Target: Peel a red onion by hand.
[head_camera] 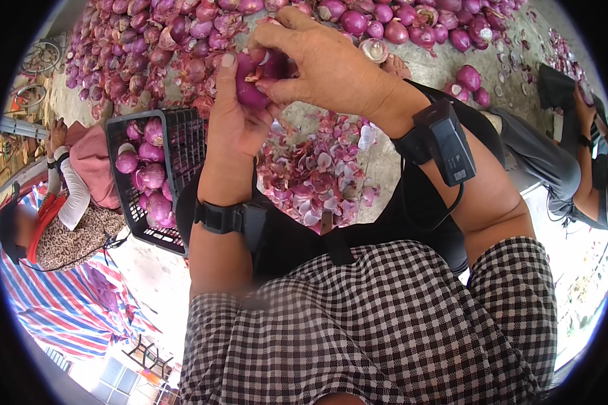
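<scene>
My left hand holds a red onion from the near side, with its thumb up along the left of it. Over the same onion, my right hand curls its fingers, and its thumb presses at a torn, dry bit on the onion's face. A darker purple part under the right fingers is partly hidden, so I cannot tell whether it is loose skin or another onion. Below both hands, between my knees, a heap of loose onion skins lies on the concrete floor.
To the left stands a black plastic crate with several red onions. A large onion pile spreads ahead, with more onions at right. Co-workers sit at left and right. Cut onion slices litter the floor.
</scene>
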`<action>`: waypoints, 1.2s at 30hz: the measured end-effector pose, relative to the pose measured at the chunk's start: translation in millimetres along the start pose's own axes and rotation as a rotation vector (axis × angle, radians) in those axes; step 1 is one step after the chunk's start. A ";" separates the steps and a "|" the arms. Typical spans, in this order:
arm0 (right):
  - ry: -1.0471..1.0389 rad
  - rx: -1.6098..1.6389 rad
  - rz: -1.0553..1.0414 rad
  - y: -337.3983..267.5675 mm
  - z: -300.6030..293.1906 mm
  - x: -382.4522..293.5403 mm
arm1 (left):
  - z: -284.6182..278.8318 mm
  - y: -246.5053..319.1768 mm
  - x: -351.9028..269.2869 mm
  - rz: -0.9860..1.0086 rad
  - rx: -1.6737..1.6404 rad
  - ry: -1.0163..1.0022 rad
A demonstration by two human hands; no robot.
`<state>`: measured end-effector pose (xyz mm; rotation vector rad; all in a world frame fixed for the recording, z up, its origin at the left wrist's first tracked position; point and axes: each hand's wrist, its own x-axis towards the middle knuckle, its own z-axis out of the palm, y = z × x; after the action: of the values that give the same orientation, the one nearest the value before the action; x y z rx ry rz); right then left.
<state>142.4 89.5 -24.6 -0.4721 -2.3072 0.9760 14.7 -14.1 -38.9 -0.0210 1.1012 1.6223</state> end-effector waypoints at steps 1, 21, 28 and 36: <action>0.024 0.012 -0.027 -0.2 0.6 0.0 | -0.1 0.5 -0.3 -0.004 -0.005 0.001; 0.016 0.151 -0.180 -1.9 -2.0 4.8 | -9.6 5.7 1.9 -0.034 0.044 -0.047; 0.181 0.412 0.089 9.1 -2.1 9.2 | -1.7 14.2 -5.1 -0.142 -0.085 -0.026; 0.149 0.263 0.348 27.8 -26.9 12.0 | -14.9 27.9 -3.6 -0.197 -0.235 -0.184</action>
<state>152.8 128.6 -25.5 -0.8218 -1.9638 1.3393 -13.1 -24.9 -27.8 -0.1284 0.7407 1.5347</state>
